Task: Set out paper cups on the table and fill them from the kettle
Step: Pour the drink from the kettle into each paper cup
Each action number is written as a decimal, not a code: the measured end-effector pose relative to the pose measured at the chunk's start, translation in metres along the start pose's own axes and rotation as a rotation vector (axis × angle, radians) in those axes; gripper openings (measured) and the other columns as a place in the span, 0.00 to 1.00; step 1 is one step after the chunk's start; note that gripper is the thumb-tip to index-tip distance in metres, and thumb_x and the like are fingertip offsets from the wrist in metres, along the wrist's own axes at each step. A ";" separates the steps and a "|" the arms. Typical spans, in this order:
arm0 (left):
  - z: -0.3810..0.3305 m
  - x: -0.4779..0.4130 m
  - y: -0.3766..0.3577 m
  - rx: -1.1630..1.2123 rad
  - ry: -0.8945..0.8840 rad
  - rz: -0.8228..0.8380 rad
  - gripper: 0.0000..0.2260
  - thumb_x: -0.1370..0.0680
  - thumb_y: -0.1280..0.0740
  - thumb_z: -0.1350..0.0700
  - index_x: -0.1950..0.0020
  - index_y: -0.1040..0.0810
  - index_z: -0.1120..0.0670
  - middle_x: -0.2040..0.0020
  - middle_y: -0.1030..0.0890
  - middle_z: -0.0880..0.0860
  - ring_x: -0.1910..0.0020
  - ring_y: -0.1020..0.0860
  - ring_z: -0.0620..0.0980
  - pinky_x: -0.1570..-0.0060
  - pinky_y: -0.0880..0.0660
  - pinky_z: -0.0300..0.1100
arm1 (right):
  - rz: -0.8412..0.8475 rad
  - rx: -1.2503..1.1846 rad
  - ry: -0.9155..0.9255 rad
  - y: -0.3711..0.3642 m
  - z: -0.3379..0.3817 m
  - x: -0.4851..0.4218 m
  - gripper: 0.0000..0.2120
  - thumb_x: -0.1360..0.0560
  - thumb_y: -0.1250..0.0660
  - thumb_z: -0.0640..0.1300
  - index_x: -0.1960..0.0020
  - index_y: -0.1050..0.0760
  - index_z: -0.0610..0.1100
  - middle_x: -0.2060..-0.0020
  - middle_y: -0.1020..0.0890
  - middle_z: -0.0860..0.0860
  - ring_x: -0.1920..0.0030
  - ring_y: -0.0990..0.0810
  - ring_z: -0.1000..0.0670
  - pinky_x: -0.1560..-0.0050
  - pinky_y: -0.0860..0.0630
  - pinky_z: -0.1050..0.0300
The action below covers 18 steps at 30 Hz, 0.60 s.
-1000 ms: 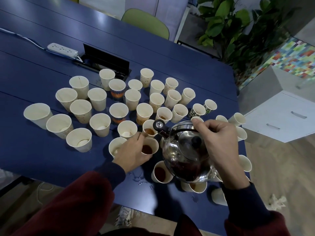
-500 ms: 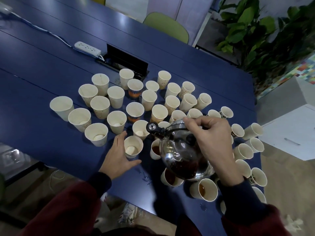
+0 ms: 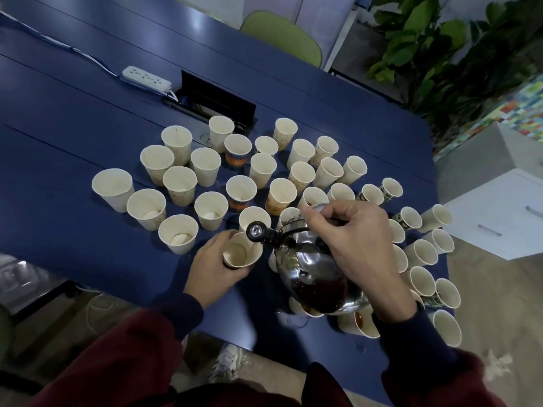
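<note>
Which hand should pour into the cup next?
The right hand: it grips the kettle by its handle, and the spout sits just over the cup that the left hand holds.

Kettle (image 3: 317, 277) just right of near cup (image 3: 242, 254), more cups (image 3: 205, 163) behind on table (image 3: 73, 118), power strip (image 3: 146, 78) beyond them

We are seeing a dim, cool view, with pale light glaring off the dark blue tabletop (image 3: 88, 113) and the shiny steel kettle (image 3: 308, 262). The wide lens is bending the edges.
</note>
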<state>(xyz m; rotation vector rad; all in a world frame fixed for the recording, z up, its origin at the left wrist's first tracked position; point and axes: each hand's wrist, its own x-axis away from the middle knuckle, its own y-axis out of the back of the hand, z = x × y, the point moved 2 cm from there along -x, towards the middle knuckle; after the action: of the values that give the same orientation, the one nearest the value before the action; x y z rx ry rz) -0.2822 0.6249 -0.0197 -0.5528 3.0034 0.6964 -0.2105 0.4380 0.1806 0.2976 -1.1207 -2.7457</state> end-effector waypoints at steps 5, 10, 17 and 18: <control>0.000 -0.003 0.014 -0.101 -0.037 0.050 0.27 0.34 0.21 0.53 0.37 0.24 0.50 0.43 0.19 0.45 0.44 0.21 0.48 0.45 0.25 0.44 | -0.004 0.060 -0.027 -0.008 0.009 0.007 0.17 0.27 0.26 0.55 0.71 0.22 0.49 0.76 0.23 0.52 0.71 0.24 0.51 0.63 0.24 0.49; 0.001 -0.006 0.022 -0.115 -0.041 0.094 0.27 0.34 0.21 0.53 0.37 0.24 0.50 0.44 0.18 0.46 0.45 0.21 0.48 0.46 0.25 0.45 | -0.040 0.066 -0.081 -0.015 0.015 0.012 0.18 0.28 0.26 0.56 0.73 0.24 0.52 0.77 0.23 0.54 0.72 0.25 0.53 0.64 0.25 0.49; 0.001 -0.012 0.026 -0.119 -0.096 0.121 0.25 0.34 0.21 0.54 0.39 0.23 0.52 0.45 0.18 0.49 0.46 0.20 0.51 0.48 0.24 0.45 | -0.080 0.078 -0.093 -0.018 0.021 0.019 0.16 0.29 0.28 0.59 0.71 0.22 0.51 0.76 0.22 0.52 0.71 0.24 0.50 0.64 0.24 0.47; 0.001 -0.013 0.026 -0.118 -0.103 0.124 0.25 0.34 0.21 0.53 0.39 0.22 0.52 0.45 0.17 0.49 0.47 0.20 0.51 0.48 0.24 0.45 | -0.086 0.075 -0.102 -0.018 0.022 0.019 0.16 0.30 0.29 0.60 0.70 0.22 0.51 0.76 0.22 0.52 0.71 0.24 0.50 0.64 0.23 0.47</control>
<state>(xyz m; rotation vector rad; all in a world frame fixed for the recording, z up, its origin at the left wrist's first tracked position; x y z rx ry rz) -0.2787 0.6517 -0.0085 -0.3234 2.9343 0.8851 -0.2356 0.4617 0.1807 0.2221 -1.2675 -2.8272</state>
